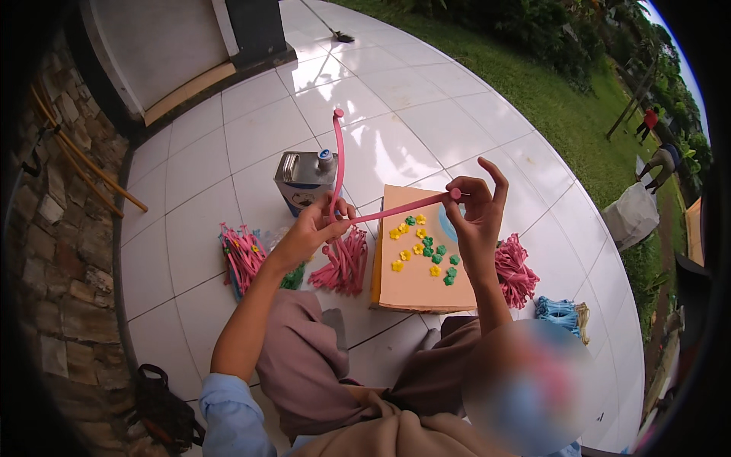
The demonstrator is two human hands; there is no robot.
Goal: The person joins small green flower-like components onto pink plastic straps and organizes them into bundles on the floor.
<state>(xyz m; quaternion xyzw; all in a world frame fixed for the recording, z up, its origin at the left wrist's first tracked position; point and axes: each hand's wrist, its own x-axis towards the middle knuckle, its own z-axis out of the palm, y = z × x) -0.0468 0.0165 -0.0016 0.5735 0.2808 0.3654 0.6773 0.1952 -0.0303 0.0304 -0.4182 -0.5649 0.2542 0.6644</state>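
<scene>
My left hand is closed in a pinch on a pink rubbery strip. One length rises from these fingers to a round knob at its top; another runs right to my right hand. Whether these are one bent strip or two, I cannot tell. Thumb and fingers of my right hand pinch the round end, with other fingers raised. Below the strip, yellow flower pieces and green flower pieces lie scattered on a cardboard box. A bundle of pink strips lies left of the box.
A metal can with a blue-and-white cap stands behind my left hand. More pink strips lie far left, another pink bundle right of the box, then blue strips. A dark bag rests by the stone wall. Two people are on the grass.
</scene>
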